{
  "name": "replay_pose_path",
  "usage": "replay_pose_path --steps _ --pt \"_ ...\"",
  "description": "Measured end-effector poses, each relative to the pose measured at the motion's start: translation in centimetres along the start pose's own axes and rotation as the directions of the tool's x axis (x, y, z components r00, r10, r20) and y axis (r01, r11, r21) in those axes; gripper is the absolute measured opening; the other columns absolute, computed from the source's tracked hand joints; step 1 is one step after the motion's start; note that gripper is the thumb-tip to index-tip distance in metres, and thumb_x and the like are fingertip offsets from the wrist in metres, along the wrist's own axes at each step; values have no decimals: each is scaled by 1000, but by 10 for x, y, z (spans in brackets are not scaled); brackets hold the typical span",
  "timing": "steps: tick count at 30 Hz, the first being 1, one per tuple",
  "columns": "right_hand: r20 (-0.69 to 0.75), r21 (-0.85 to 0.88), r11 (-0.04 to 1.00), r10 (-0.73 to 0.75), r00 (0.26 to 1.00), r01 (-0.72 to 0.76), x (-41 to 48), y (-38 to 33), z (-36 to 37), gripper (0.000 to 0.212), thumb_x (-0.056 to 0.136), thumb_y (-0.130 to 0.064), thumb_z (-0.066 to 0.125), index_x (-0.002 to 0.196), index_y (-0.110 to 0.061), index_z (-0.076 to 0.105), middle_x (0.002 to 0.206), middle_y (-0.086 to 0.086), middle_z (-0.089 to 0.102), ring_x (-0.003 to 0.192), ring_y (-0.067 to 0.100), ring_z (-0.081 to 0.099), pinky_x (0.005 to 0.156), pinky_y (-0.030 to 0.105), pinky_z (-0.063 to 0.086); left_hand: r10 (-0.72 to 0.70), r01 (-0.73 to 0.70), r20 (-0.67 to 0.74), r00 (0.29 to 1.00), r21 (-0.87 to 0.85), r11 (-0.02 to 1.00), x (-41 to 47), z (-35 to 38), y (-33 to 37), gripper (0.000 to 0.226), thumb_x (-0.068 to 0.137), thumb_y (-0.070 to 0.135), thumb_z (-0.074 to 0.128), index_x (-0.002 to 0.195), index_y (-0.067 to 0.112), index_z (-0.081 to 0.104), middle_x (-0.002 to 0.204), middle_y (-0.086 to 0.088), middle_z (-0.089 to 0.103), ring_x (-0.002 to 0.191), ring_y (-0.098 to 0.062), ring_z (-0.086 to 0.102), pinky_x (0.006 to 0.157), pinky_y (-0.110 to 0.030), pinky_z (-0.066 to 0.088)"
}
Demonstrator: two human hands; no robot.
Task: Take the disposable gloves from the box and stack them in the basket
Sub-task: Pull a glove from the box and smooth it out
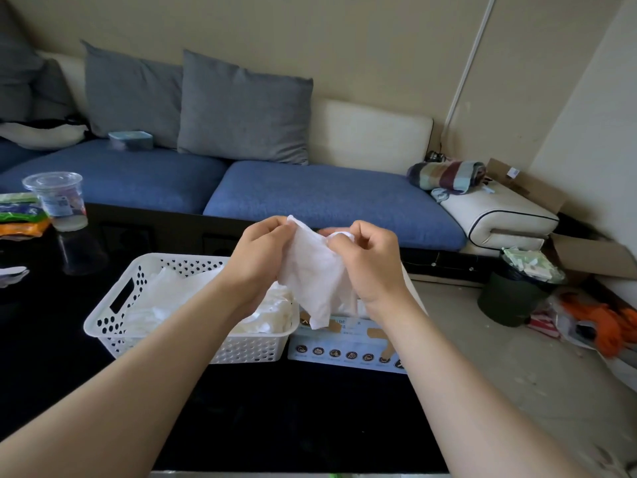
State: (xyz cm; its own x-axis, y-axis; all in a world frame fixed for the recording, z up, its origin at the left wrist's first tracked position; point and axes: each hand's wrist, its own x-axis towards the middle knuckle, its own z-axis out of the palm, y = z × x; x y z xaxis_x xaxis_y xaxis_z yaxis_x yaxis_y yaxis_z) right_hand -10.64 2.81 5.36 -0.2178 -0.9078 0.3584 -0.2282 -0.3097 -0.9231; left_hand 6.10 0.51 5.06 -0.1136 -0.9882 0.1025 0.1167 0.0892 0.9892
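Two hands — left hand (pixel 262 250), right hand (pixel 370 260) — pinch a white disposable glove (pixel 312 274) with curled fingers above the white basket (pixel 113 319) and glove box (pixel 344 350).

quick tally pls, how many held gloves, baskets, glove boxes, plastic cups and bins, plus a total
glove, held: 1
basket: 1
glove box: 1
cup: 1
bin: 1
total: 5
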Motion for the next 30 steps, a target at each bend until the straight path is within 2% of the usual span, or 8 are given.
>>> replay_pose_path --steps 2,4,6,12,19,23,26,30 --pt "46 52 997 59 997 -61 0 -2 0 32 86 -8 74 69 -15 47 67 4 46 66 22 40 61 31 33 17 -16 -42 999 24 1000 1 0 0 31 111 26 48 100 5 68 88 -4 68 80 -17 63 73 -34 52" --pt "141 76 982 160 977 -172 0 -3 -2 21 83 -22 81 90 -15 63 80 1 62 71 20 56 62 28 43 44 -40 -88 995 50 998 2 -2 1 32 111 29 50 100 5 69 84 -1 69 76 -14 64 71 -33 54" --pt "258 64 962 243 935 -267 1 0 -3 41 77 -38 86 112 -22 74 107 3 78 96 25 76 80 36 59 56 -51 -104 993 47 998 3 -4 3 29 110 29 52 93 12 68 80 3 67 72 -12 62 69 -31 54" --pt "462 -61 937 331 823 -343 -2 7 -6 14 87 -26 82 87 -12 82 105 14 80 105 39 75 94 46 56 35 -16 -144 989 128 992 4 -22 6 31 109 31 52 99 8 71 86 0 68 78 -17 63 72 -36 55" --pt "487 31 914 340 805 -405 2 7 11 33 77 -20 81 106 -11 67 111 25 75 98 37 72 84 52 52 12 28 -211 977 187 982 6 -51 2 35 110 34 48 97 6 63 86 -4 62 78 -21 57 66 -37 48" --pt "480 88 896 344 807 -435 7 6 27 16 91 -16 77 94 -20 62 102 15 72 86 27 71 71 38 55 -17 91 -313 949 221 971 10 -81 -2 40 109 34 43 107 -4 56 90 -7 55 80 -25 50 69 -40 43" --pt "413 59 910 351 840 -409 10 5 44 15 92 -19 79 94 -24 65 99 11 67 75 24 64 60 37 54 -45 173 -380 924 310 935 15 -106 -9 42 108 39 38 98 1 52 89 -6 50 80 -25 45 69 -42 40" --pt "267 -73 934 356 896 -349 9 1 74 14 90 -26 82 99 -28 72 105 3 74 87 25 74 80 42 63 -48 271 -443 895 456 847 16 -131 -19 33 110 36 38 94 13 56 92 -5 57 80 -25 52 66 -36 47"
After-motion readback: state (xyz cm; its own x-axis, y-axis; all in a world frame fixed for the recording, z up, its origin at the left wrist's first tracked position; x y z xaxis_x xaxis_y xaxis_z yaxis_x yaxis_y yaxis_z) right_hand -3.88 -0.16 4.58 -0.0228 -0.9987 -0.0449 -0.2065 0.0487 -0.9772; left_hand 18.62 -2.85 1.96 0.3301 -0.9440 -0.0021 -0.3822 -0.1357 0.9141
